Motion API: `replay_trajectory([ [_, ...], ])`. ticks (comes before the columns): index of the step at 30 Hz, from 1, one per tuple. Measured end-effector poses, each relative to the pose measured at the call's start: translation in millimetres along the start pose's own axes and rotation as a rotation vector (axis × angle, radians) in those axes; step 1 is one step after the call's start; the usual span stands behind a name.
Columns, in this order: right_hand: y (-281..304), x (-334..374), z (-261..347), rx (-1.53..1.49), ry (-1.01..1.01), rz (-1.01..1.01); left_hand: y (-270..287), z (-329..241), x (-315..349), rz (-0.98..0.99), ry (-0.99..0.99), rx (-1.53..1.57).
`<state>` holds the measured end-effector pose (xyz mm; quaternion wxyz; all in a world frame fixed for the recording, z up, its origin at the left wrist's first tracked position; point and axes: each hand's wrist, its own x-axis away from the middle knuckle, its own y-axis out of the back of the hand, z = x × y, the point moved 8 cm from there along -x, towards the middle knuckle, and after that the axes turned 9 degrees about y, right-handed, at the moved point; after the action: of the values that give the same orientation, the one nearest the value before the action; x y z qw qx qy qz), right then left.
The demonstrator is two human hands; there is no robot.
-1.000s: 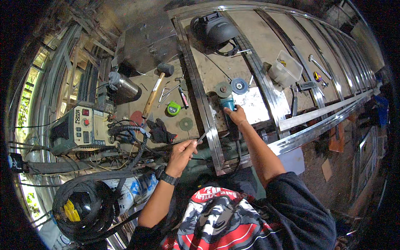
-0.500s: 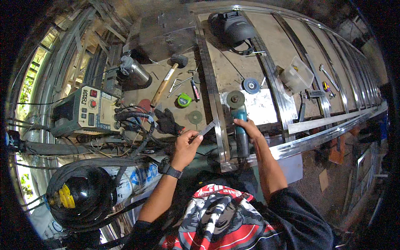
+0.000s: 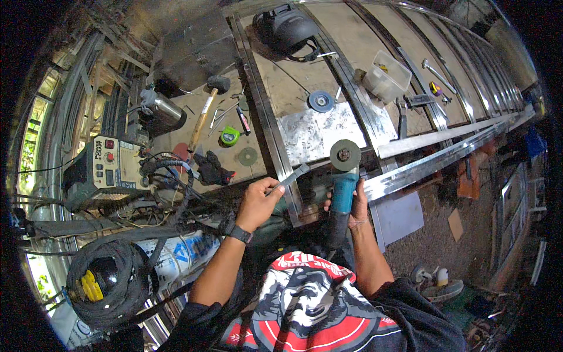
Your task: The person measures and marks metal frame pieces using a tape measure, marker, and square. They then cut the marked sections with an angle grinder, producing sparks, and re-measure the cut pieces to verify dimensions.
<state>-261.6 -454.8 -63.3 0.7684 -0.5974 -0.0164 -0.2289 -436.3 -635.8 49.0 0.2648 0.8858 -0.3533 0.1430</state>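
My left hand (image 3: 257,204) is closed, pinching a short flat grey metal strip (image 3: 297,173) between thumb and fingers. The strip's far end lies over the bar of a shiny metal frame (image 3: 291,189). To the right, my right hand (image 3: 358,206) wraps round the teal body of an angle grinder (image 3: 344,190), whose dark rear end points toward me. A flat round disc (image 3: 337,154) is fitted on its head, facing up. Beyond the grinder lies a bright metal sheet (image 3: 314,135), with a blue-grey disc (image 3: 321,101) at its far edge.
A rubber mallet (image 3: 203,121), a green tape measure (image 3: 229,136), a glove (image 3: 212,168) and a loose disc (image 3: 247,156) lie left of the frame. Farther off are a welding helmet (image 3: 287,30) and a clear plastic bin (image 3: 387,76). A welding machine (image 3: 114,167) and gas cylinder (image 3: 182,252) stand left.
The view has shifted, so the bench items sit farther left. The grinder has come back toward me, off the metal sheet's edge. My left hand still pinches the strip.
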Motion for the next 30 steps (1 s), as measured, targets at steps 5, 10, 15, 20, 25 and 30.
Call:
replay_trajectory([
  [5,-5.6,43.4,26.5,0.038,0.048,-0.011,-28.1,-16.4,9.8,-0.017,-0.061,-0.146],
  [10,10.2,79.4,40.9,0.028,0.070,-0.060,-45.8,-31.8,24.5,-0.046,-0.142,-0.240],
  [15,13.5,89.9,59.2,0.158,0.078,-0.202,-59.0,-40.1,32.8,-0.058,-0.116,-0.318],
  [20,5.5,101.0,61.0,0.219,0.110,-0.254,-59.1,-49.9,41.4,-0.064,-0.123,-0.343],
  [25,11.3,103.2,75.1,0.446,0.228,-0.277,-51.9,-48.0,44.4,-0.067,-0.134,-0.328],
  [30,-16.9,109.7,70.8,0.391,0.225,-0.265,-43.2,-47.4,49.6,-0.098,-0.168,-0.300],
])
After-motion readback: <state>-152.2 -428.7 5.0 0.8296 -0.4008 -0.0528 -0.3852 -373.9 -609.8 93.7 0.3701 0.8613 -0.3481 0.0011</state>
